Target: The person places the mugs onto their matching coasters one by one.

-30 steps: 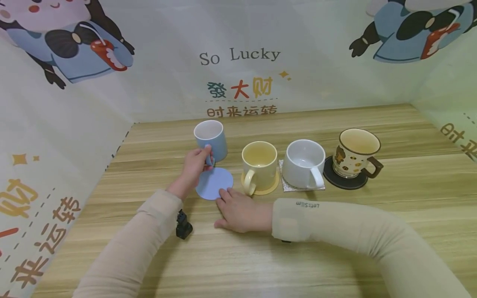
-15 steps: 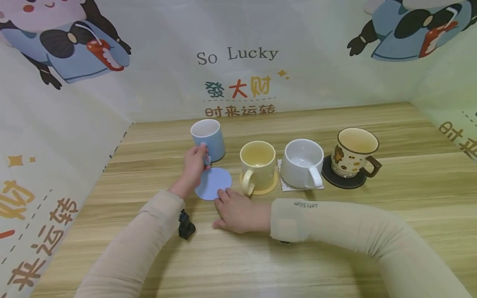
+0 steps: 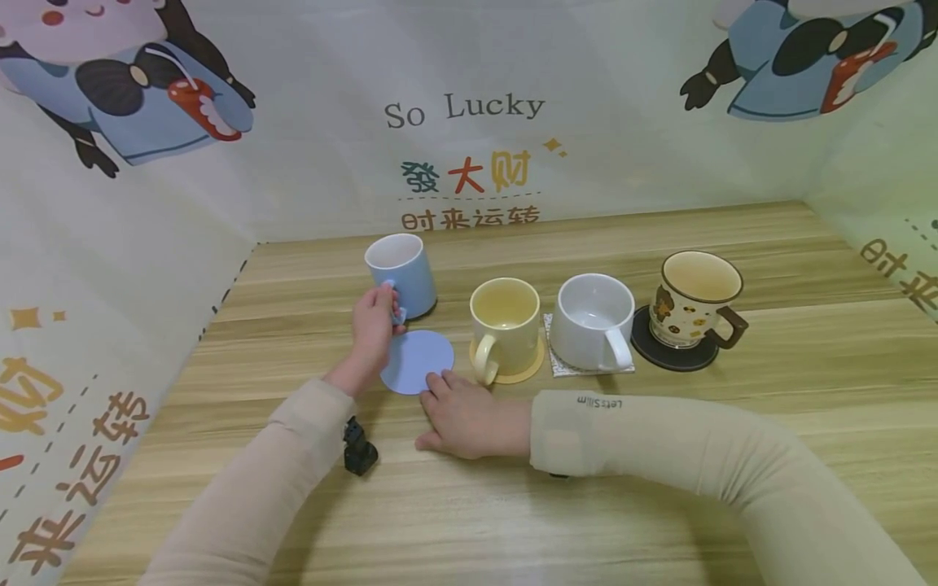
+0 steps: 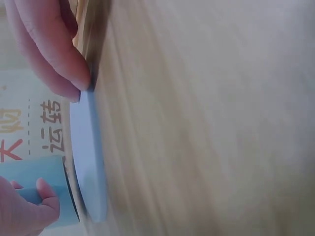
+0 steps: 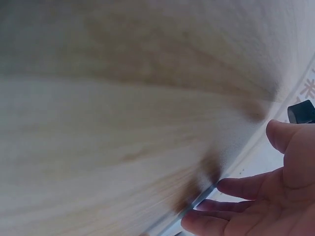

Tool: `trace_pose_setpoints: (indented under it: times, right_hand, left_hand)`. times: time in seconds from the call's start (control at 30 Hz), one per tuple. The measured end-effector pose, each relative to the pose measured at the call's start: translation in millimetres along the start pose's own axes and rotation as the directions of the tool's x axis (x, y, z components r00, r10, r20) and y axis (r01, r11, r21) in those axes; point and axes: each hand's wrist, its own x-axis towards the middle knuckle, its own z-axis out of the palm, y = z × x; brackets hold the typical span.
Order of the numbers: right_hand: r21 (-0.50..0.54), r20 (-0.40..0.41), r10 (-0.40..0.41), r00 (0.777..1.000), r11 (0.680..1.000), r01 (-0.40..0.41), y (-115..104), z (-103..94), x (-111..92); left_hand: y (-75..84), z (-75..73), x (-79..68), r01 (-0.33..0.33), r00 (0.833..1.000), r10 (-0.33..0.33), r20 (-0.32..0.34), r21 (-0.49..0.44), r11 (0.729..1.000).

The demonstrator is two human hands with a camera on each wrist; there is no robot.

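In the head view, my left hand [image 3: 372, 327] grips the handle of a light blue mug [image 3: 414, 281]. The mug stands just behind a round blue coaster [image 3: 416, 366]; whether its base touches the table is hard to tell. My right hand [image 3: 463, 419] lies low over the table, its fingertips on the coaster's near right edge. Seen from the left wrist, fingers curl at the mug [image 4: 37, 168] beyond the thin coaster [image 4: 86, 147]. The right wrist view has my right hand [image 5: 266, 199] with fingers extended to the coaster's rim.
To the right stand a yellow mug [image 3: 513, 334] on a yellow coaster, a white mug [image 3: 586, 334] on a square patterned coaster, and a cream patterned mug [image 3: 689, 321] on a black round coaster [image 3: 677, 358]. A printed white backdrop [image 3: 308, 130] rises behind the wooden table [image 3: 469, 521].
The blue mug and my left hand have shifted slightly left, and the mug's handle has turned a little. My right hand keeps its place at the coaster.
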Motion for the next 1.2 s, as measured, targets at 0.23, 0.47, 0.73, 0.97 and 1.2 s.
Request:
trace_pose_setpoints:
  times: [0.23, 0.47, 0.73, 0.97, 1.2]
  right_hand:
    - [0.059, -0.003, 0.018, 1.000, 0.998, -0.018, 0.6, -0.1, 0.0]
    - [0.073, -0.029, 0.017, 0.999, 0.997, -0.015, 1.1, -0.1, -1.6]
    - [0.079, -0.013, 0.026, 1.000, 0.997, -0.025, 1.3, 1.1, -0.4]
    - [0.070, 0.000, 0.027, 1.000, 0.997, -0.027, 0.4, 0.5, 0.4]
    - [0.069, 0.011, 0.026, 1.000, 0.997, -0.027, 0.5, -0.2, 0.4]
  left_hand:
    - [5.0, -3.5, -9.7, -0.012, 1.000, 0.012, 0.008, -0.012, 1.000]
    - [6.4, -5.8, -20.1, -0.034, 0.999, 0.035, 0.023, -0.016, 0.999]
    - [5.8, -13.1, -35.2, -0.050, 0.998, 0.050, 0.027, -0.011, 0.999]
    - [5.4, -20.0, -45.3, -0.058, 0.997, 0.059, 0.040, -0.012, 0.998]
    - [5.4, -25.1, -55.2, -0.062, 0.997, 0.061, 0.051, 0.021, 0.998]
